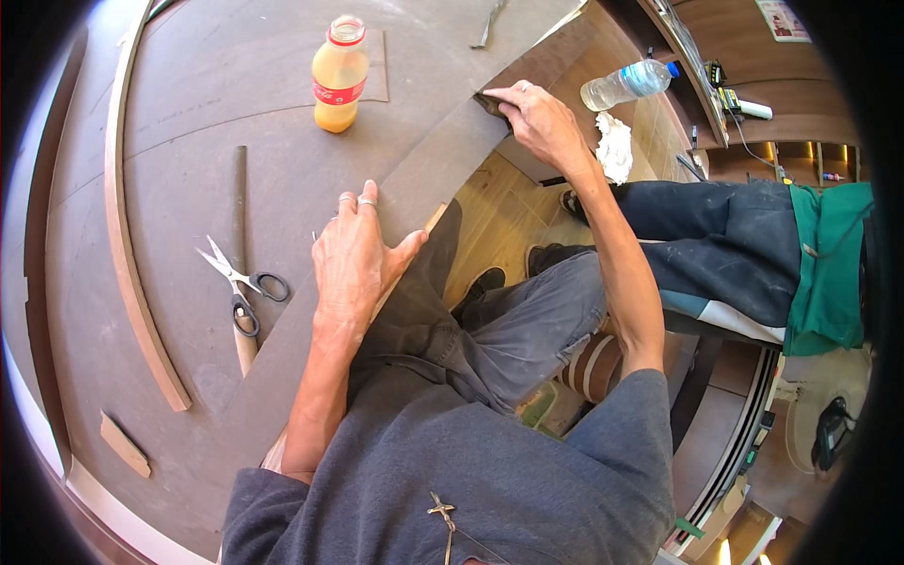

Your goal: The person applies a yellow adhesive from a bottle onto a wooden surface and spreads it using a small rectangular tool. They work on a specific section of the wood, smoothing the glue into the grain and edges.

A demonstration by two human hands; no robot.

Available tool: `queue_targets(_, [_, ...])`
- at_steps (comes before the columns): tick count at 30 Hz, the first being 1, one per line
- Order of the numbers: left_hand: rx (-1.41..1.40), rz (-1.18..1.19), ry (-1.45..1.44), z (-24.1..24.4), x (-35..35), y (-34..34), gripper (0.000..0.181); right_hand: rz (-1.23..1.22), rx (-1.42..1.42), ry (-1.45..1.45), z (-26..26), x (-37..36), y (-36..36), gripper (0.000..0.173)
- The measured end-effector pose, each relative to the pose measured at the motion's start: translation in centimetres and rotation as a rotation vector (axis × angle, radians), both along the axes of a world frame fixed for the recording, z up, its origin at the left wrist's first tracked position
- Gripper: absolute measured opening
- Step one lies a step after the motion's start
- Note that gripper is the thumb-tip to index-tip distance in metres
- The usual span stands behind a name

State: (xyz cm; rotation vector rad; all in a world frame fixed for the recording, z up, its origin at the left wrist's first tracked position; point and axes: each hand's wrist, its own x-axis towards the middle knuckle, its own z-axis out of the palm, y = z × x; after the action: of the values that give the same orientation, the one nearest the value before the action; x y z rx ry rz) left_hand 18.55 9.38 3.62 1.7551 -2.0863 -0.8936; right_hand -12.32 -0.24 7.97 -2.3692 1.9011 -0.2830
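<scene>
My left hand (353, 258), with rings on its fingers, lies on a long brown strip (431, 152) along the near edge of the brown work surface. Its thumb is spread towards the edge. My right hand (542, 123) is at the strip's far end, fingers bent around a small dark folded piece (492, 106) against the edge; whether it is sandpaper, I cannot tell. Left of my left hand, black-handled scissors (236, 277) lie spread across a thin dark rod (240, 205). A plastic bottle with orange liquid (339, 78), its mouth uncapped, stands farther back.
A long wooden batten (120, 212) and a torn brown scrap (125, 443) lie at the left. A water bottle (625, 83) and crumpled white material (613, 148) are beyond my right hand. Another person in dark trousers (727, 254) is at the right, near shelving (791, 166).
</scene>
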Motion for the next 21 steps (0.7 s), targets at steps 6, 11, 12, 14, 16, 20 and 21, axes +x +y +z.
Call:
queue_targets(6, [0.015, 0.001, -0.007, -0.2, 0.0, 0.0, 0.102, 0.038, -0.018, 0.011, 1.3, -1.5, -1.1, 0.029])
queue_targets(11, [0.0, -0.007, -0.005, -0.3, 0.0, 0.0, 0.103, 0.115, -0.006, -0.05, -0.5, -3.8, -0.7, 0.033])
queue_targets(12, [0.009, -0.004, -0.01, -0.3, 0.0, 0.0, 0.103, 0.132, -0.004, -0.062, -0.5, -3.8, -0.3, 0.035])
queue_targets(14, [0.027, 0.0, -0.018, -0.1, 0.0, 0.0, 0.102, 0.171, -0.002, -0.06, -0.4, -3.8, 0.6, 0.037])
queue_targets(16, [0.015, 0.002, -0.004, -0.2, 0.1, 0.1, 0.102, 0.215, -0.026, -0.036, -0.2, -3.9, 1.7, 0.04])
queue_targets(20, [0.046, -0.001, 0.018, 0.1, 0.1, -0.1, 0.101, 0.219, -0.01, -0.045, 0.3, -3.8, 4.5, 0.037])
queue_targets(21, [0.035, 0.002, 0.02, 0.0, 0.2, -0.1, 0.101, 0.209, 0.037, -0.041, 0.6, -3.8, 5.1, 0.039])
